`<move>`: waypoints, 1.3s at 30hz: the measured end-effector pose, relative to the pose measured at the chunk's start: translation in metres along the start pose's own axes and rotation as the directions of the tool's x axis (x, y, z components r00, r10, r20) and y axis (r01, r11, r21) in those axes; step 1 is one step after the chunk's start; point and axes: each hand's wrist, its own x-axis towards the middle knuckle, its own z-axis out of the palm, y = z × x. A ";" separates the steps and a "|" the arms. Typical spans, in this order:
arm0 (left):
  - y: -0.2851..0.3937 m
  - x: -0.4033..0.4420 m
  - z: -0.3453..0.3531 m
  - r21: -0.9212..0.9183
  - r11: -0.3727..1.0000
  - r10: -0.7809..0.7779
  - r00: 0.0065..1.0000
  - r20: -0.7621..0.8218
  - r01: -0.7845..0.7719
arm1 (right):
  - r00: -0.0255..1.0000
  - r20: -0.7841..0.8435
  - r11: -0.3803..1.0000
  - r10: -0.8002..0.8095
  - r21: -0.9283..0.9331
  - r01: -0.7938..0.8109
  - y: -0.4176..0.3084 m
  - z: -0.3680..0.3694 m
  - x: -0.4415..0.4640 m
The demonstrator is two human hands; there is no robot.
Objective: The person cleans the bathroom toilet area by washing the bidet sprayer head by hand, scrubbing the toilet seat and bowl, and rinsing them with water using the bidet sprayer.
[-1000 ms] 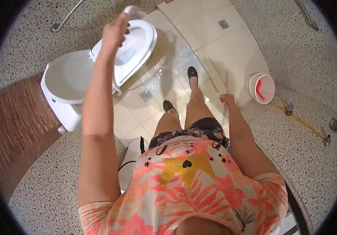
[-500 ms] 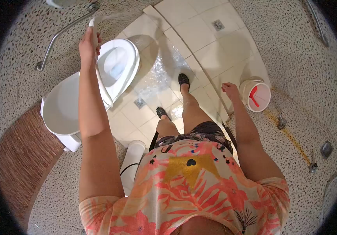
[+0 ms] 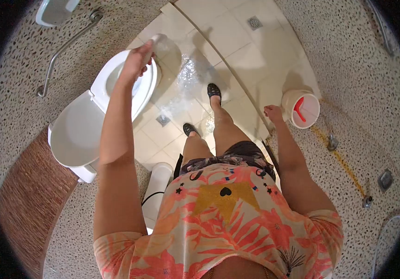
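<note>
The left hand (image 3: 137,64) has its fingers wrapped around a white sprayer (image 3: 157,42), grasping it out over the front part of the toilet (image 3: 150,86), and the sprayer's head, somewhat blurred, points away from the body. The right hand (image 3: 273,113) hangs low on the other side, its fingers loosely curled; whether they close on anything I cannot tell.

Just beside the right hand, near the right edge of the tiled floor (image 3: 235,35), stands a white bucket (image 3: 286,103) with a red, bent object (image 3: 299,110) inside. Beneath the left forearm, the toilet sits at the floor's left edge by the speckled wall, its seat down and its lid (image 3: 77,132) raised toward the tank.

Between the two hands, bright wet patches (image 3: 187,69) shine on the tiles near the black shoes (image 3: 214,91). One drain (image 3: 163,121) lies close to the nearer shoe; a second drain (image 3: 254,23) is toward the far edge, across a raised strip (image 3: 218,55) that crosses the floor at a slant.

Farther out, a metal grab bar (image 3: 57,58) is fixed to the left wall, and a yellow line (image 3: 337,162) runs along the right wall between two metal fittings (image 3: 332,142).
</note>
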 end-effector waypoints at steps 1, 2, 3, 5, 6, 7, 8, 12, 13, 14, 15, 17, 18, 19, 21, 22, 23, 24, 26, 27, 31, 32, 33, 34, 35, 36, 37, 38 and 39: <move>0.000 0.000 0.009 0.053 0.999 -0.006 1.000 0.004 0.006 | 0.999 -0.009 0.996 -0.050 -0.076 0.049 0.004 -0.001 0.005; 0.000 0.000 0.019 0.106 0.994 -0.011 1.000 0.008 0.010 | 0.995 -0.014 0.984 -0.101 -0.152 0.098 0.008 0.000 0.008; 0.000 -0.001 0.027 0.108 0.994 -0.013 1.000 0.011 0.012 | 0.995 -0.014 0.984 -0.097 -0.151 0.094 0.013 0.001 0.009; 0.000 -0.003 0.043 0.099 0.995 -0.009 0.999 0.045 0.005 | 0.998 -0.054 0.999 -0.026 -0.045 0.023 0.004 0.000 0.003; -0.002 -0.005 0.050 0.099 0.995 -0.010 0.999 0.047 0.005 | 0.998 -0.055 0.999 -0.023 -0.044 0.021 0.000 0.001 -0.001; -0.004 -0.008 0.057 0.103 0.994 0.027 0.996 0.083 -0.035 | 0.999 -0.033 0.999 -0.039 -0.023 0.038 0.001 0.002 -0.004; -0.007 -0.011 0.063 0.104 0.992 0.063 0.991 0.119 -0.075 | 0.998 -0.011 0.998 -0.055 -0.002 0.055 0.002 0.004 -0.008; -0.025 -0.019 0.081 0.196 0.967 0.130 0.976 0.173 -0.163 | 1.000 -0.010 0.999 -0.030 -0.016 0.030 0.006 0.018 -0.027; -0.022 -0.027 0.085 0.252 0.961 0.076 0.987 0.139 -0.109 | 1.000 0.000 0.999 -0.028 -0.036 0.028 0.005 0.021 -0.036; -0.021 -0.033 0.086 0.246 0.963 0.076 0.988 0.134 -0.108 | 1.000 0.011 0.998 -0.025 -0.057 0.025 0.003 0.022 -0.043; -0.022 -0.037 0.087 0.286 0.949 0.104 0.987 0.123 -0.136 | 1.000 0.012 0.998 -0.028 -0.064 0.029 -0.001 0.023 -0.046; -0.029 -0.040 0.085 0.321 0.933 0.132 0.985 0.109 -0.161 | 0.995 0.074 0.971 -0.068 -0.225 0.083 0.017 0.030 -0.044; -0.034 -0.038 0.083 0.335 0.921 0.186 0.980 0.071 -0.199 | 0.995 0.077 0.970 -0.070 -0.228 0.086 0.028 0.034 -0.041; -0.040 -0.035 0.078 0.355 0.905 0.240 0.970 0.035 -0.236 | 0.991 0.058 0.964 -0.123 -0.230 0.133 0.044 0.039 -0.033; -0.048 -0.038 0.058 0.378 0.907 0.195 0.981 0.007 -0.183 | 0.984 0.038 0.958 -0.176 -0.225 0.180 0.066 0.038 -0.026; -0.048 -0.040 0.046 0.397 0.908 0.158 0.987 -0.021 -0.137 | 0.929 0.067 0.875 -0.365 -0.316 0.366 0.072 0.033 -0.021; -0.047 -0.046 0.034 0.439 0.897 0.074 0.997 -0.029 -0.054 | 0.839 0.111 0.750 -0.533 -0.397 0.529 0.070 0.034 -0.026; -0.047 -0.053 0.030 0.442 0.895 0.082 0.996 -0.027 -0.062 | 0.838 0.102 0.751 -0.537 -0.396 0.529 0.068 0.035 -0.033; -0.044 -0.082 0.020 0.381 0.921 0.121 0.990 -0.066 -0.088 | 0.995 -0.041 0.995 -0.088 0.046 0.090 0.039 0.036 -0.063; -0.047 -0.091 0.017 0.406 0.906 0.146 0.989 -0.039 -0.118 | 0.995 -0.044 0.995 -0.091 0.047 0.093 0.041 0.043 -0.076; -0.083 -0.122 0.010 0.523 0.842 0.205 0.975 -0.084 -0.132 | 0.962 -0.024 0.945 -0.272 -0.198 0.262 0.084 0.072 -0.120; -0.089 -0.132 0.007 0.522 0.840 0.222 0.971 -0.087 -0.145 | 0.943 0.024 0.887 -0.332 -0.330 0.321 0.116 0.083 -0.122; -0.097 -0.141 0.006 0.540 0.833 0.209 0.972 -0.108 -0.119 | 0.918 0.072 0.808 -0.391 -0.451 0.380 0.146 0.094 -0.124; -0.107 -0.150 0.006 0.555 0.827 0.190 0.974 -0.125 -0.090 | 0.890 0.067 0.771 -0.451 -0.474 0.426 0.197 0.110 -0.124; -0.112 -0.158 0.003 0.524 0.840 0.235 0.965 -0.116 -0.142 | 0.878 0.063 0.751 -0.475 -0.491 0.442 0.216 0.115 -0.143; -0.115 -0.165 0.001 0.459 0.872 0.227 0.971 -0.076 -0.168 | 0.864 0.059 0.731 -0.499 -0.507 0.457 0.233 0.120 -0.162; -0.117 -0.173 0.003 0.418 0.882 0.254 0.967 -0.034 -0.217 | 0.929 0.137 0.645 -0.345 -0.684 0.340 0.226 0.119 -0.198; -0.116 -0.182 0.007 0.375 0.888 0.284 0.959 0.004 -0.265 | 0.970 0.174 0.505 -0.169 -0.830 0.237 0.225 0.118 -0.228; -0.114 -0.197 0.013 0.306 0.915 0.270 0.963 0.018 -0.262 | 0.973 0.164 0.503 -0.163 -0.834 0.225 0.236 0.119 -0.247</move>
